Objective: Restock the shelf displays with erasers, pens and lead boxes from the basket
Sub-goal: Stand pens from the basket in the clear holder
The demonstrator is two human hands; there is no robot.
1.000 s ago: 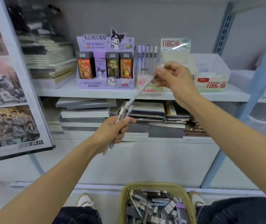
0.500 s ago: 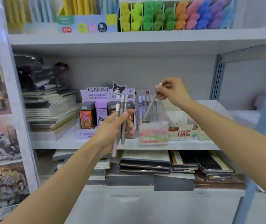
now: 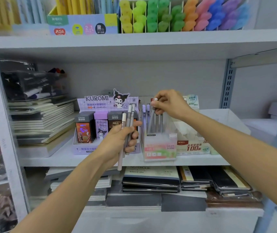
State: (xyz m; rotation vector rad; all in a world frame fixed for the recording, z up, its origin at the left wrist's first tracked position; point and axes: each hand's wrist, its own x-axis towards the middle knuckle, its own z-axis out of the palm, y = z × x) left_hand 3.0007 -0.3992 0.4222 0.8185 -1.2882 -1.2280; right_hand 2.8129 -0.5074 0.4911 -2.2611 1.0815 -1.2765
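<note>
Restocking: a person at a shelf (image 3: 63,159) is feeding pens into a clear box (image 3: 159,147) on the middle level.
Right hand (image 3: 169,105): above the box, thumb and fingertips pinching the white cap of one grey pen (image 3: 151,121).
Pinched pen: nearly upright, top leaning slightly right, lower end already down inside the box among the standing pens.
Left hand (image 3: 117,140): fingers curled round three spare pens (image 3: 129,125), in front of the Kuromi display (image 3: 97,105), just left of the box.
Spare pens: upright, caps up, long axes roughly parallel to the pens in the box.
Key relation: the spares lie left of and a little below the right hand. The box opening sits directly under the right hand, so that hand is the nearer one for placing, and the left only feeds.
Likely next move: release the pinched pen, then reach left and take a spare by its cap.
Risk: a tilted pen may catch on its neighbours.
Lead display (image 3: 193,147): touching the box's right side.
Basket: not in view.
</note>
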